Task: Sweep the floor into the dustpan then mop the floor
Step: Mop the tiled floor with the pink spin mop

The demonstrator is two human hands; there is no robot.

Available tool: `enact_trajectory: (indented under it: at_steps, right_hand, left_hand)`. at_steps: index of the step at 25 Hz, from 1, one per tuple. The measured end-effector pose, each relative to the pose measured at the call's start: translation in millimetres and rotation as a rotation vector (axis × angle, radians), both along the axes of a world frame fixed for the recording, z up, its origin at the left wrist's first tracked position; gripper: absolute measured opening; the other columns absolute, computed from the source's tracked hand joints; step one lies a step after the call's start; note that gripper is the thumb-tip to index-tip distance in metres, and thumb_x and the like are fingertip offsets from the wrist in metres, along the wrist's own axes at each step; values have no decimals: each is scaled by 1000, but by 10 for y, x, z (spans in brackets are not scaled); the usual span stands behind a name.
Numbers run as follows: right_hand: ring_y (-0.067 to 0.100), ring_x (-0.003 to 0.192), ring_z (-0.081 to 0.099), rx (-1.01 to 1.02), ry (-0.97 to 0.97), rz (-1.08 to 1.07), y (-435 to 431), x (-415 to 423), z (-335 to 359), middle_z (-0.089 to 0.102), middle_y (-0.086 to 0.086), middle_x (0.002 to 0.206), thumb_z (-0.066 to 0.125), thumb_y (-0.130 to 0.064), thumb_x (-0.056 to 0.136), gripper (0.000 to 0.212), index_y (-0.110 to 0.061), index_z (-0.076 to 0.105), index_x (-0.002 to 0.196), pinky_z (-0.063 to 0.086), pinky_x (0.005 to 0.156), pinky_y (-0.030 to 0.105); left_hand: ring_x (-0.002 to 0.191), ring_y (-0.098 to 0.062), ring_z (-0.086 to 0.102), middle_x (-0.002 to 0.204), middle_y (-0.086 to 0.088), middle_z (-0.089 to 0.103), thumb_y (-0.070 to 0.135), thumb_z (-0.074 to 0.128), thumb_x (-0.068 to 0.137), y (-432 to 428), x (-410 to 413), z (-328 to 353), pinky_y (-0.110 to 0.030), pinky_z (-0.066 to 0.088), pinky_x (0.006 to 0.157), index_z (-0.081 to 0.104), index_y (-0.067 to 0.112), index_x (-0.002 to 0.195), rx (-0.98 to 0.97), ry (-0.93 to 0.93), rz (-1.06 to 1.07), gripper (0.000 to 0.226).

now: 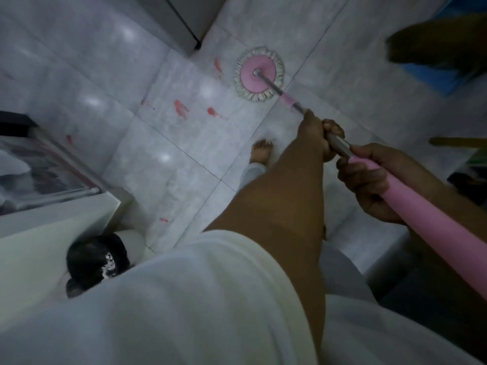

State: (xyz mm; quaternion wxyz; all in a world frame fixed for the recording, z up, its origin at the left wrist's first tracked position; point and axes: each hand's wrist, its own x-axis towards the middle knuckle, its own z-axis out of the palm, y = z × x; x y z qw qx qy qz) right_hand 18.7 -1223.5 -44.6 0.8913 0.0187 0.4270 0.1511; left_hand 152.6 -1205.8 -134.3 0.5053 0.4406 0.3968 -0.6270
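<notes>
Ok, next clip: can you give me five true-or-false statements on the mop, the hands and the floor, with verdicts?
1. Both the left hand and the right hand grip the mop handle. True.
2. The round mop head rests on the tiled floor. True.
3. The tiles are spotless. False: red stains show to the left of the mop head.
4. The right hand is the one nearer the mop head. False: the left hand is nearer, on the metal part; the right hand holds the pink grip behind it.
5. The person wears shoes. False: a bare foot shows on the floor.
</notes>
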Motion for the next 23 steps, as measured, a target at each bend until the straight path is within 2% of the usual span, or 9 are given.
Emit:
enact_trajectory:
  at_steps: [4, 9, 17, 23]
  right_hand:
    - [1, 32, 42, -2, 90, 49, 359, -549, 294, 44, -7, 52, 49, -33, 86, 19, -15, 47, 80, 34, 32, 9]
    - [2, 32, 42, 6, 108, 104, 525, -386, 371, 44, -7, 52, 48, -34, 87, 20, -15, 49, 80, 35, 31, 10]
    - [1, 34, 42, -50, 79, 111, 380, 873, 207, 45, -9, 54, 49, -33, 86, 20, -14, 51, 80, 30, 35, 6]
    - [3, 35, 46, 5, 24, 97, 258, 1935, -13, 49, -6, 55, 51, -30, 88, 20, -11, 51, 81, 38, 34, 10]
  left_hand:
    - [25, -6, 29, 37, 6, 31, 64, 47, 92, 412, -607, 163, -7, 28, 33, 32, 19, 62, 14, 79, 41, 56]
    - [25, -5, 30, 38, 6, 32, 68, 51, 86, 643, -486, 221, -7, 29, 33, 34, 17, 63, 12, 119, 101, 58]
    - [22, -8, 30, 32, 4, 31, 68, 41, 91, 518, 785, 96, -6, 28, 33, 32, 17, 62, -62, 92, 168, 60]
    - [23, -9, 31, 32, 4, 31, 65, 41, 93, 440, 1871, -43, -6, 30, 35, 33, 17, 61, -27, 26, 205, 59]
